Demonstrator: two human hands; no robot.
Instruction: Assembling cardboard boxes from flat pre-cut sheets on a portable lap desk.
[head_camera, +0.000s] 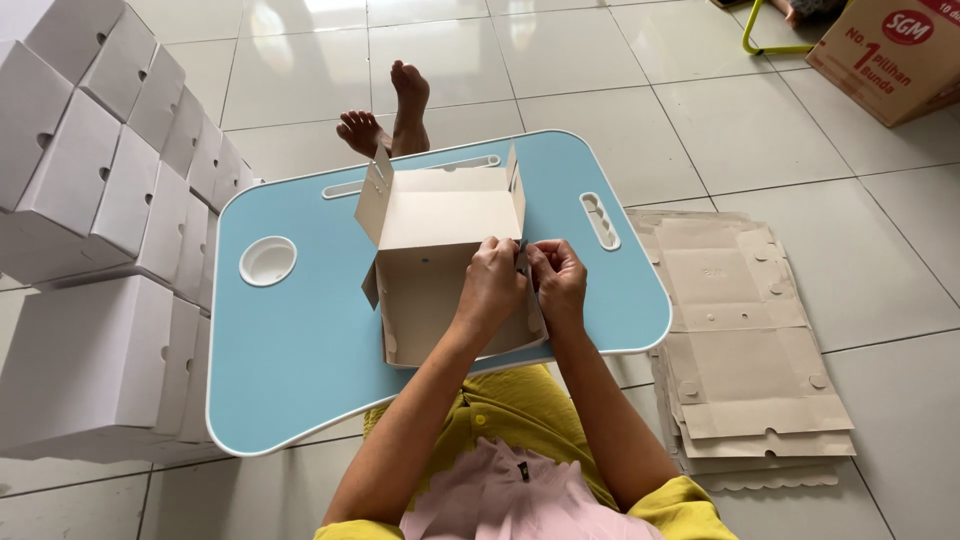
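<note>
From the head camera, both forearms reach forward from the bottom of the picture and meet over the right side of a half-folded cardboard box (440, 250). The left hand (492, 283) lies with its back up, fingers curled down and closed over the right wall of the box. The right hand (560, 280) is just beside it, almost touching, with the thumb and the first fingers pinched on a small flap at the same edge. Both wrists are bent a little inward, toward each other.

The box rests on a light blue lap table (300, 340) with a white rim, a round cup hollow (268, 261) on its left part and long slots near its far and right edges. The table stands on a floor of pale glossy tiles (620, 70). At the left, many finished white boxes (95, 200) are stacked in rows. At the right, on the floor just beside the table, lies a pile of flat, unfolded cardboard sheets (745, 340). A brown carton (890, 55) is in the far right corner, and the person's bare feet (390, 115) show beyond the table.

The box is in the middle of the table, open side up. Its long axis runs from the person away toward the feet, and two side flaps stand upright at the far end.
</note>
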